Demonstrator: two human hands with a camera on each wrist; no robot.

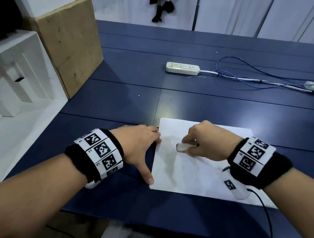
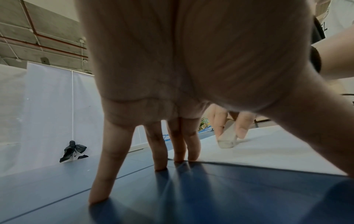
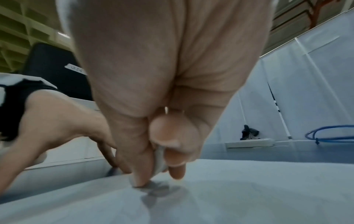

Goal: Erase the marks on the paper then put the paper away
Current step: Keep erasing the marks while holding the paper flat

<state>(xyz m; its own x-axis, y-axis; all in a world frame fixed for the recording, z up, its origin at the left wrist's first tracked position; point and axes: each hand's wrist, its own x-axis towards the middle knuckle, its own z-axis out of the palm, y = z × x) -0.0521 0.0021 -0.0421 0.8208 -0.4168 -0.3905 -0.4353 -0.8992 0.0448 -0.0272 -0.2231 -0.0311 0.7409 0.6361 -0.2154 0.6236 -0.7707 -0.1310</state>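
A white sheet of paper [image 1: 200, 178] lies flat on the blue table [image 1: 123, 103], with faint grey smudges near its left half. My right hand [image 1: 200, 142] pinches a grey-white eraser [image 1: 181, 147] between thumb and fingers and presses its end onto the paper [image 3: 249, 197]. The eraser [image 3: 160, 160] shows between the fingers in the right wrist view, and the eraser [image 2: 227, 140] also appears in the left wrist view. My left hand [image 1: 141, 143] is spread with straight fingers, its fingertips [image 2: 192, 156] and thumb touching the paper's left edge [image 2: 258, 151].
A white power strip [image 1: 182, 68] with blue cables [image 1: 262, 78] lies farther back on the table. A cardboard panel [image 1: 67, 41] and white shelving [image 1: 4, 72] stand at the left. A black cable [image 1: 268, 220] runs from my right wrist over the table's front edge.
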